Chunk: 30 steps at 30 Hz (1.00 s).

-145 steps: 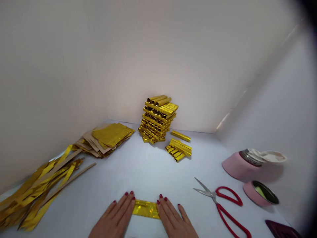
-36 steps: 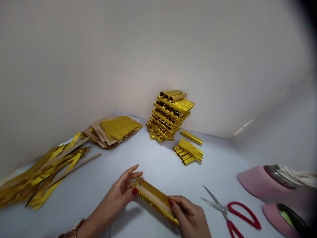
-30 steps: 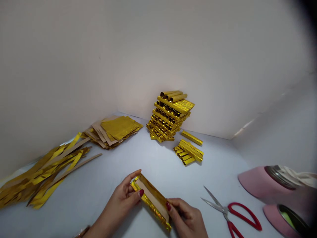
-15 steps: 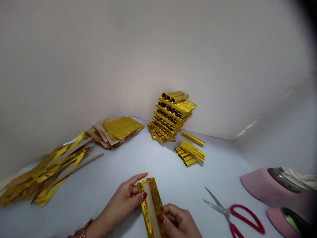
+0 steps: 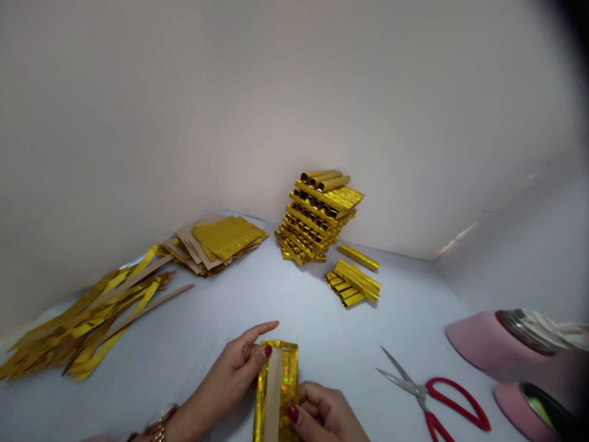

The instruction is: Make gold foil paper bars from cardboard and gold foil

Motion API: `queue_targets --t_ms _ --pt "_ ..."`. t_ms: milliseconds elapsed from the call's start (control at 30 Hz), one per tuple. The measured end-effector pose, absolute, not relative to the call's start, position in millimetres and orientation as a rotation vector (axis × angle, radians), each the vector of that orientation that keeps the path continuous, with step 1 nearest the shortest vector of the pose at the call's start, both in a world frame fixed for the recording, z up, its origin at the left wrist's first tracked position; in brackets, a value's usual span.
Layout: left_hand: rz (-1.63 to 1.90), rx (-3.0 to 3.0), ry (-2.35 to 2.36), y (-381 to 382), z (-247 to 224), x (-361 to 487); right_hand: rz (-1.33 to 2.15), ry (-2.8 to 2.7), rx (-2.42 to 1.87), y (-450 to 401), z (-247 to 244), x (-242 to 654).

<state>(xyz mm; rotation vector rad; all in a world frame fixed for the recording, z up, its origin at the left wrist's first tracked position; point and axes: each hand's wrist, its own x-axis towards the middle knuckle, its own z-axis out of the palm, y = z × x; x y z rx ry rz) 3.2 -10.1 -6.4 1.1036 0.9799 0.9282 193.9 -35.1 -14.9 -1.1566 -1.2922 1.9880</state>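
Note:
Both hands hold a gold foil strip [image 5: 277,383] with a band of kraft paper [image 5: 273,393] showing along its middle, between folded foil edges. It points away from me, and its near end runs out of the bottom of the view. My left hand [image 5: 232,374] grips its left edge, with the index finger reaching up past the far end. My right hand [image 5: 322,412] is curled around the near right part, partly hiding the foil. Both hands are just above the white surface.
A tall stack of gold foil tubes [image 5: 317,215] stands against the white wall, with a smaller group [image 5: 352,283] beside it. Foil squares on kraft paper [image 5: 225,238] and long foil strips [image 5: 92,325] lie left. Red-handled scissors [image 5: 437,399] and pink containers [image 5: 490,341] lie right.
The foil strip has turned from a diagonal lie to point straight away from me, and it sits lower in the view. Both hands have turned with it, keeping hold.

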Motion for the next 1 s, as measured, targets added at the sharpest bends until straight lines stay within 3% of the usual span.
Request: queue_targets --t_ms 400,733,1000 --pt "0.636 1.736 1.002 -20 -5 9 1.785 -1.218 -1.324 -23 -1 193" --pt "0.594 1.655 1.034 -20 4 8 1.798 -1.084 -1.356 -22 -6 202" --pt "0.531 1.776 0.944 -10 16 27 1.794 -1.218 -1.115 -19 1 207"
